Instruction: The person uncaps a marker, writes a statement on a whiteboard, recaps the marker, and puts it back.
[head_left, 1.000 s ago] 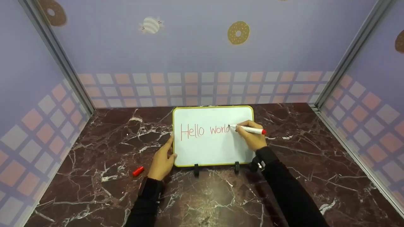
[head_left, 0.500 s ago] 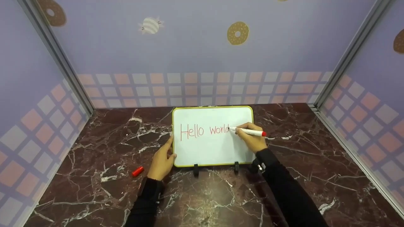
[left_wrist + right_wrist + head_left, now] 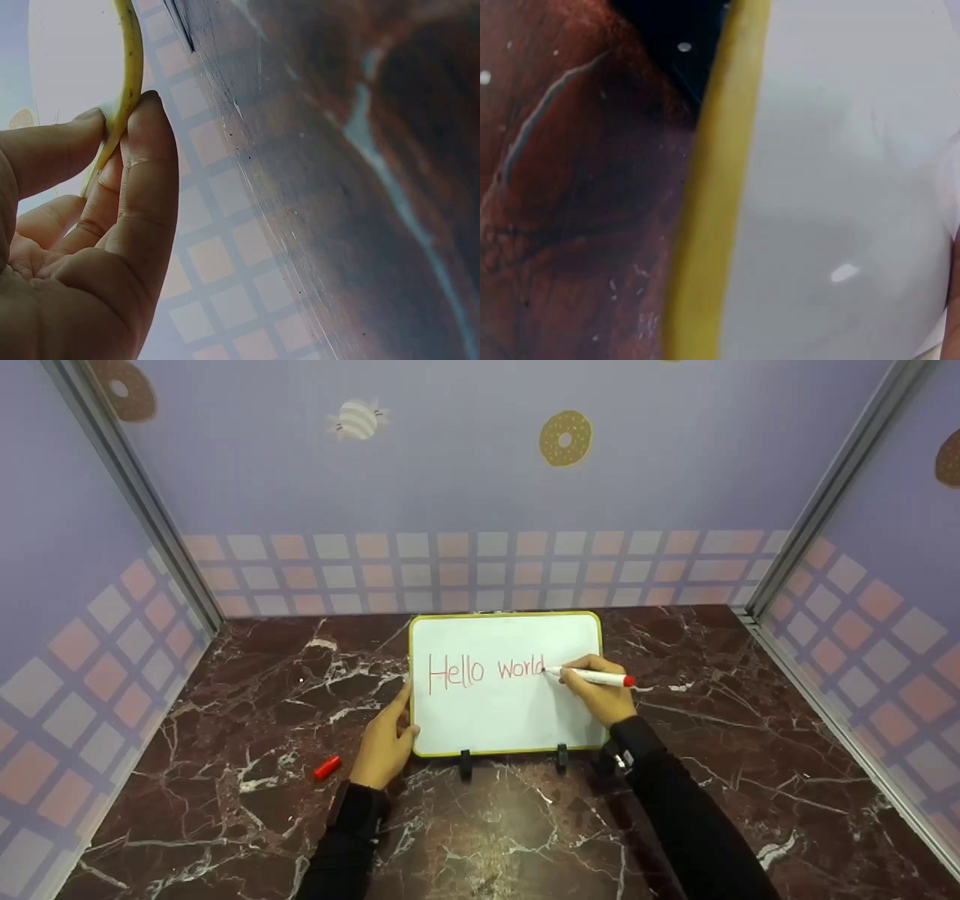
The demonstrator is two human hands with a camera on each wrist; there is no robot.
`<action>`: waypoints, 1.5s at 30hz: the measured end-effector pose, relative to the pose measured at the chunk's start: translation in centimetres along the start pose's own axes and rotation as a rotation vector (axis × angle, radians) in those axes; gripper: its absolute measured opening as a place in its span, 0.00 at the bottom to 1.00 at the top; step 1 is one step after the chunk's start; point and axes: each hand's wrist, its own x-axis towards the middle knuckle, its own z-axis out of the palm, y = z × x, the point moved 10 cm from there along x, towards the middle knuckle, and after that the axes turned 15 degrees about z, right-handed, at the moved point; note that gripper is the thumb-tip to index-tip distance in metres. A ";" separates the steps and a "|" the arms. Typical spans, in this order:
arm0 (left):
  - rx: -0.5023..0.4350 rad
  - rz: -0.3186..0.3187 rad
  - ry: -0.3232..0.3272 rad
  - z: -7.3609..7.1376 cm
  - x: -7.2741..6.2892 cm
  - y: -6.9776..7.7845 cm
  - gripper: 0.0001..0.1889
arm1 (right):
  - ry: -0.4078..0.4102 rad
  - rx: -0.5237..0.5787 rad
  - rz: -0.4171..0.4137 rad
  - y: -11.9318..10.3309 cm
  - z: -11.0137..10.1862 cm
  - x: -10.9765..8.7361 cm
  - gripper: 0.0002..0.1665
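A whiteboard (image 3: pixel 487 716) with a yellow rim stands on black feet, red handwriting "Hello world" across it. My left hand (image 3: pixel 384 744) pinches its left edge; in the left wrist view the thumb and fingers (image 3: pixel 146 165) take the yellow rim (image 3: pixel 131 60) between them. My right hand (image 3: pixel 600 690) holds a white marker (image 3: pixel 596 676) with a red end, its tip at the letter "d". In the right wrist view the board's yellow rim (image 3: pixel 716 180) and white surface fill much of the picture, with only a sliver of the hand at the right edge.
A red marker cap (image 3: pixel 327 767) lies on the dark marbled tabletop (image 3: pixel 247 825), left of my left hand. Two black feet (image 3: pixel 466 765) stick out below the board. A tiled-pattern wall (image 3: pixel 480 495) rises behind it, with side walls left and right.
The marker tip has moved down a little along the stroke of the "d", and my right hand has lowered slightly with it. My left hand stays on the board's edge.
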 end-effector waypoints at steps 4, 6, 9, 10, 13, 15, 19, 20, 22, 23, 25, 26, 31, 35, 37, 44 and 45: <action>0.003 -0.003 -0.001 0.0 0.1 0.0 0.38 | 0.004 -0.003 0.004 0.1 -0.1 -0.1 0.04; 0.005 -0.006 -0.003 0.0 0.1 0.0 0.38 | 0.002 -0.004 0.005 0.1 -0.1 -0.2 0.04; 0.007 -0.011 -0.005 0.0 0.1 0.0 0.38 | 0.003 -0.012 0.004 0.0 -0.1 -0.3 0.05; 0.007 -0.012 -0.005 0.0 0.1 0.0 0.38 | 0.003 -0.015 0.002 0.0 -0.1 -0.3 0.05; 0.000 -0.016 -0.006 0.1 0.1 0.0 0.38 | 0.009 -0.028 -0.010 -0.1 -0.2 -0.4 0.05; -0.004 -0.018 -0.007 0.1 0.1 0.0 0.38 | 0.010 -0.029 -0.015 -0.1 -0.2 -0.4 0.05; -0.006 -0.017 -0.002 0.1 0.0 0.0 0.39 | 0.001 -0.011 -0.009 0.2 -0.2 -0.3 0.04; -0.005 -0.015 -0.001 0.1 0.0 0.0 0.38 | -0.006 0.000 -0.007 0.2 -0.2 -0.3 0.04; -0.002 -0.014 0.001 0.1 0.0 0.0 0.38 | -0.019 0.018 -0.005 0.3 -0.2 -0.3 0.04; 0.000 -0.012 0.001 0.1 0.0 0.0 0.38 | -0.025 0.025 -0.006 0.3 -0.2 -0.3 0.04; 0.003 -0.008 0.000 0.1 0.0 0.0 0.38 | -0.037 0.040 -0.006 0.3 -0.2 -0.3 0.04; 0.006 -0.007 0.000 0.1 0.0 0.0 0.38 | -0.036 0.037 -0.005 0.3 -0.3 -0.3 0.04; 0.005 -0.006 -0.001 0.1 0.0 0.0 0.38 | -0.029 0.020 0.005 0.3 -0.4 -0.3 0.04; 0.000 -0.010 -0.002 0.1 0.0 -0.1 0.38 | -0.028 0.013 0.001 0.3 -0.4 -0.3 0.04; -0.002 -0.009 -0.002 0.1 0.0 -0.1 0.38 | -0.030 0.021 -0.008 0.3 -0.4 -0.3 0.04; 0.000 -0.009 0.004 0.1 0.1 -0.1 0.38 | -0.045 0.068 -0.050 0.2 -0.5 -0.2 0.03; 0.001 -0.012 0.002 0.1 0.1 -0.1 0.38 | -0.047 0.072 -0.054 0.2 -0.5 -0.2 0.03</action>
